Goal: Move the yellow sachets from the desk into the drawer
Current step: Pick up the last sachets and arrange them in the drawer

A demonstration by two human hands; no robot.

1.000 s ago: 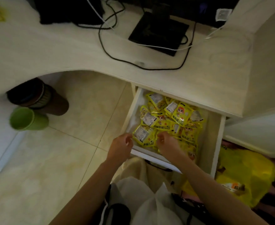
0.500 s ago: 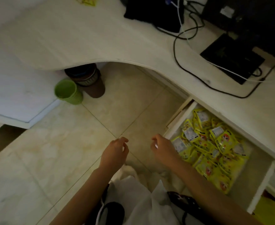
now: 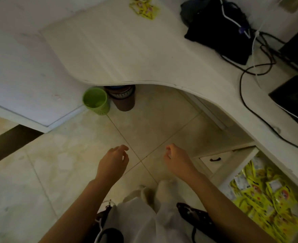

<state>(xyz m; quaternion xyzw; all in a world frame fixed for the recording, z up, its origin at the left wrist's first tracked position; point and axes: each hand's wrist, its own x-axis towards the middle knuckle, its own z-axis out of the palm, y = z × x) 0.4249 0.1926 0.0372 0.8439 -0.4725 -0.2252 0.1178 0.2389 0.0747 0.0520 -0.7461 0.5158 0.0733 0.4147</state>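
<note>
**Hands out of the drawer, empty above the floor**

Both hands have left the drawer point(image 3: 246, 155) and now hang over the tiled floor point(image 3: 48, 172), while the view has swung left so the drawer sits at the lower right edge. The left hand point(image 3: 112, 163) and right hand point(image 3: 177, 161) have loosely curled fingers and hold nothing.

A pale curved desk point(image 3: 118, 50) spans the top, its near edge arching over the floor. A few yellow sachets on the desk point(image 3: 143, 7) lie at its far edge, well apart from both hands. A heap of sachets in the drawer point(image 3: 262, 195) lies right of the right forearm. Black cables point(image 3: 250, 102) and a black bag point(image 3: 218, 27) occupy the desk's right end. Under the desk stand a green bin point(image 3: 95, 100) and, just beside it, a brown bin point(image 3: 124, 99).
</note>
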